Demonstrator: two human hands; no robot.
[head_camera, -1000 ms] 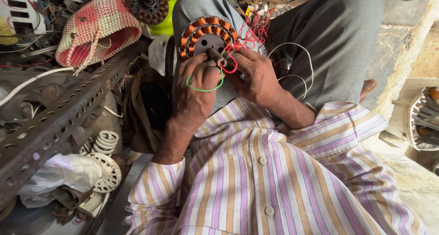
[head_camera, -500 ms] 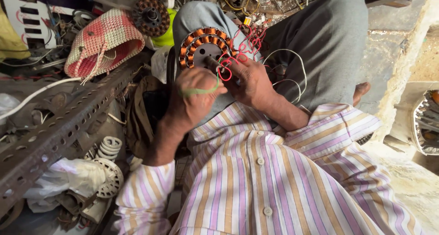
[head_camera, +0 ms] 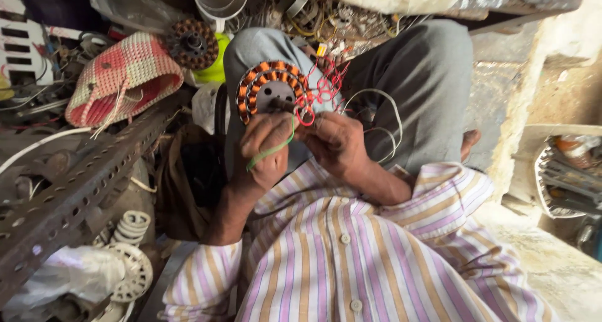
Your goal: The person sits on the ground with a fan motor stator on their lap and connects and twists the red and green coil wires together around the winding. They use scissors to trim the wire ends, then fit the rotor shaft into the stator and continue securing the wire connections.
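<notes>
— Holding it how?
— My left hand point(head_camera: 266, 149) curls shut on the green wire point(head_camera: 271, 150); my right hand point(head_camera: 335, 143) pinches the springy red leads point(head_camera: 323, 87).
— And beyond?
— The stator point(head_camera: 271, 90) on my knee looks heavy; its copper coils seem fragile, so grip the rim.

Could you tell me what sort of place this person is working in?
Probably a small electrical repair workshop, worked from the floor. The hands hold a copper-wound motor stator on the lap, a second stator lies among tangled wires, and a perforated metal rack stands alongside.
</notes>
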